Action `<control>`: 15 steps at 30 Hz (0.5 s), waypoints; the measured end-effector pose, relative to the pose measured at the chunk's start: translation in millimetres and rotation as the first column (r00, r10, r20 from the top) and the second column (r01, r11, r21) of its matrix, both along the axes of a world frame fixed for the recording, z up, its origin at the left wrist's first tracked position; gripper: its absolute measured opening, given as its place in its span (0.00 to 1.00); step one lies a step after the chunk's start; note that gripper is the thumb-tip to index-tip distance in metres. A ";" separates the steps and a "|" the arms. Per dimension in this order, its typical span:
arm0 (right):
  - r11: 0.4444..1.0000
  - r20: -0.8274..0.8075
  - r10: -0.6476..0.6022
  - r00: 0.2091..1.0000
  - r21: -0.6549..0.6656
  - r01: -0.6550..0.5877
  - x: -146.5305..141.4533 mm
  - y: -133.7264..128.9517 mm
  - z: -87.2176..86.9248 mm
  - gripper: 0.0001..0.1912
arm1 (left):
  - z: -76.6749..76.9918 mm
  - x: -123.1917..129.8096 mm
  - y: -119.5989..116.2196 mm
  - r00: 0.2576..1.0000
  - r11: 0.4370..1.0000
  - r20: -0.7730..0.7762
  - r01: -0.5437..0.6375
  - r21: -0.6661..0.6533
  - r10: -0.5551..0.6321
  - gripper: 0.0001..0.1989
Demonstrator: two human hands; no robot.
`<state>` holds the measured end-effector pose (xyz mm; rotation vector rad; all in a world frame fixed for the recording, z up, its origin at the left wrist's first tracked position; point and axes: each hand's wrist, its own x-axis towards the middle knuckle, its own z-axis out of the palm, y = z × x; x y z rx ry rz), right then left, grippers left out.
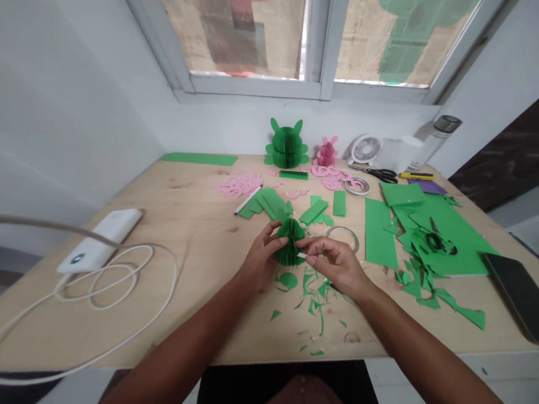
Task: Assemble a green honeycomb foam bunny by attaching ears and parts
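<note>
A small green folded-paper figure [290,255] with a fanned, pleated body stands upright on the table before me. My left hand [266,252] grips it from the left side, thumb on the front and fingers behind. Between the thumb and fingers of my right hand [332,261] is a small white strip [302,256], held close to the figure's right front; whether it touches the paper I cannot tell. Below the hands lie a green paper disc [288,280] and several thin green scraps. A tape ring [343,238] rests just beyond my right hand.
At the back stand a larger green paper figure [287,146], a pink one [327,152], a white fan [365,150] and a bottle [435,143]. Green sheets [458,230] and a phone [511,294] lie right. A power bank [101,238] with looped cable lies left.
</note>
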<state>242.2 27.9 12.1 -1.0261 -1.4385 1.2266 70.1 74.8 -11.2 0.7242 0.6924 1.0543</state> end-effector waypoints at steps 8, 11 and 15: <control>0.999 0.045 -0.025 0.999 0.026 0.024 -3.0 -1.6 1.5 0.08 | -2.0 -0.5 0.5 0.992 0.997 -0.111 -0.055 0.051 0.061 0.20; 0.999 0.065 -0.034 0.997 0.042 0.031 -4.2 -2.3 3.1 0.07 | -2.2 -0.4 0.4 0.983 0.994 -0.161 -0.079 0.077 0.090 0.19; 0.997 0.108 -0.039 0.993 0.073 0.031 -5.5 -4.3 5.9 0.05 | -0.5 0.4 -0.1 0.968 0.985 -0.214 -0.107 0.133 0.134 0.16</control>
